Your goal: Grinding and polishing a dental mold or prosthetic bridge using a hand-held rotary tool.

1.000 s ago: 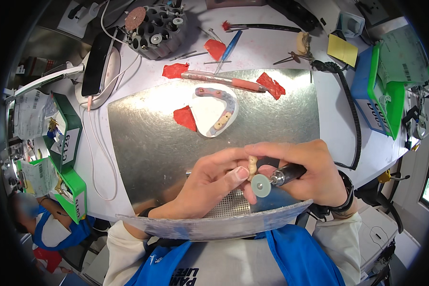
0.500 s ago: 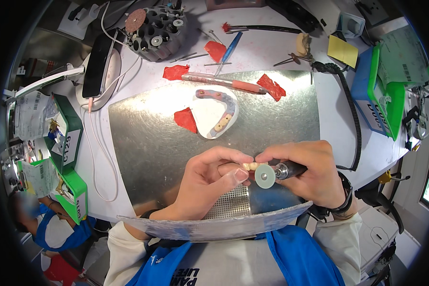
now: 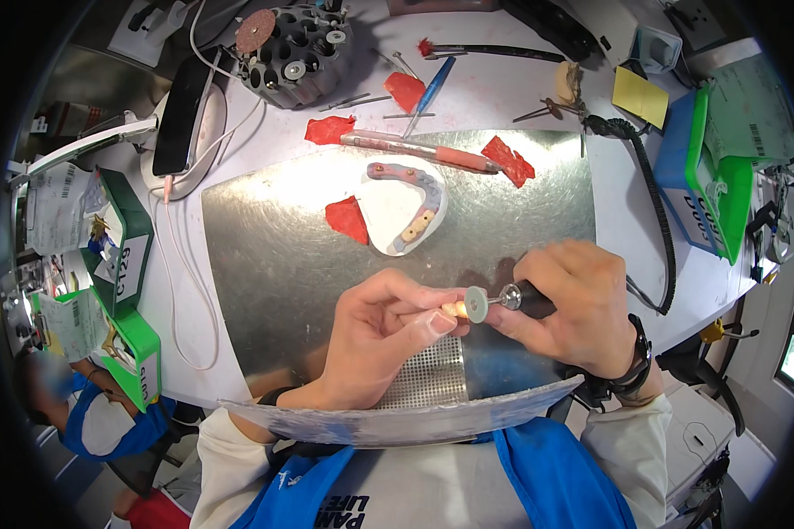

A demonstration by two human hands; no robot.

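My left hand (image 3: 381,331) pinches a small cream-coloured dental bridge (image 3: 452,309) between thumb and fingertips, which partly hide it. In my right hand (image 3: 587,304) is a black rotary handpiece (image 3: 536,301) with a metal collar, its fingers wrapped round the body. A pale green grinding disc (image 3: 476,305) sits on the handpiece's shank, right at the bridge's right end; whether it touches cannot be told. Beyond my hands, a white dental model (image 3: 388,216) with a grey-violet gum arch and several cream teeth lies on the metal plate (image 3: 273,256).
Red sheet scraps (image 3: 346,220), a pink-and-clear pen (image 3: 415,150) and a blue tool (image 3: 433,90) lie farther back. A grey bur holder (image 3: 295,66) stands back left. Green bins flank both sides; a coiled black cord (image 3: 657,203) runs at right. A perforated grille (image 3: 423,375) is below my hands.
My right hand has turned and shifted up, swinging the handpiece more level. The disc has moved left and up, now edge-tilted against the bridge's end. My left hand stays nearly still.
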